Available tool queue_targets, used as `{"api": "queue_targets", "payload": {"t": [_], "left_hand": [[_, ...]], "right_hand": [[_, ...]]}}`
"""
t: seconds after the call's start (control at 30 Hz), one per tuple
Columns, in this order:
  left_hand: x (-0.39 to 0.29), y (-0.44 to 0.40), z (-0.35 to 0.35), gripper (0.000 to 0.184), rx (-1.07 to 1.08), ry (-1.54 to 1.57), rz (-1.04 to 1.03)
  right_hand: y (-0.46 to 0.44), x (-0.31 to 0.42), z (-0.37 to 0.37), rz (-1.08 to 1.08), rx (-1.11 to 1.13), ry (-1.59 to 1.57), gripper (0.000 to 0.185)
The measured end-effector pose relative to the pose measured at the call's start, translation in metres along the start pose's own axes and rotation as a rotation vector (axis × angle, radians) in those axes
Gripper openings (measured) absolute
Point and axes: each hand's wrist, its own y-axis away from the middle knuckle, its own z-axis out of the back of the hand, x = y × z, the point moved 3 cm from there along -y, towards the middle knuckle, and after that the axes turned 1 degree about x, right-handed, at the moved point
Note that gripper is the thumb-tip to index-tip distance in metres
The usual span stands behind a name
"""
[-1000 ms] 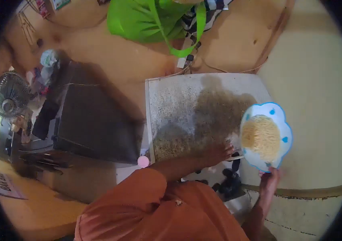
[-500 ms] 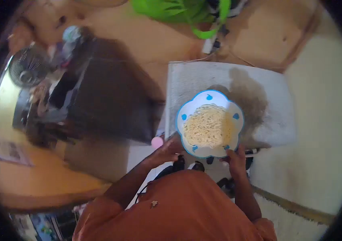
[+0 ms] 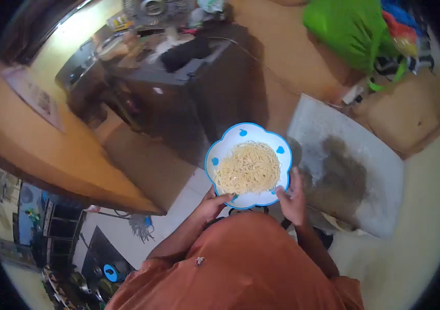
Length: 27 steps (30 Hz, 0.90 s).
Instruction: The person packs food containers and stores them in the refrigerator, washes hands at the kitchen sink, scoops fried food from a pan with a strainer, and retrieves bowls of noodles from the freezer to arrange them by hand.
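Note:
A white scalloped plate (image 3: 253, 200) with a blue rim and blue marks is held in front of my orange shirt. Pale noodles (image 3: 250, 168) lie heaped in its middle. My left hand (image 3: 213, 205) grips the lower left edge, thumb over the rim. On the lower right edge, my right hand (image 3: 292, 199) has its thumb on the rim and its fingers behind it.
A white surface with dark stains (image 3: 344, 165) stands at the right. Behind the plate is a dark cabinet (image 3: 215, 98) with items on top. A green bag (image 3: 341, 39) is at the upper right. An orange partition (image 3: 75, 150) runs along the left, beside the tiled floor.
The view has swung left, away from the stained surface. My left hand, earlier off the plate, now holds its left edge. My right hand has kept its hold, and the plate has come before my body.

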Motion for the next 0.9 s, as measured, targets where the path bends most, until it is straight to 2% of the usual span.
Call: {"api": "queue_targets", "payload": {"t": [0.07, 0.1, 0.13, 0.27, 0.33, 0.57, 0.8, 0.9], "left_hand": [[-0.002, 0.004, 0.003, 0.071, -0.049, 0.008, -0.033], [-0.001, 0.008, 0.002, 0.071, -0.065, -0.026, -0.053], [0.002, 0.01, 0.001, 0.071, -0.077, -0.044, -0.074], [0.023, 0.006, -0.012, 0.072, -0.12, -0.079, -0.167], [0.038, 0.005, -0.021, 0.072, -0.162, -0.044, -0.178], [0.071, -0.027, -0.036, 0.072, -0.333, 0.092, -0.29], [0.067, -0.056, -0.045, 0.076, -0.506, 0.183, -0.423], [0.07, -0.058, -0.036, 0.077, -0.578, 0.23, -0.41]], "right_hand": [[-0.014, 0.056, -0.002, 0.054, -0.164, 0.725, 0.063], [-0.021, 0.064, -0.004, 0.167, -0.079, 0.661, 0.07], [-0.026, 0.069, -0.006, 0.178, -0.062, 0.645, 0.07], [-0.039, 0.09, -0.029, 0.512, 0.406, 0.913, 0.069], [-0.039, 0.077, -0.033, 0.444, 0.737, 0.981, 0.067], [-0.083, 0.045, -0.009, 0.571, 0.869, 0.972, 0.07], [-0.126, 0.015, -0.016, 0.635, 1.137, 0.956, 0.076], [-0.148, 0.012, -0.026, 0.624, 1.258, 0.904, 0.075]]}}
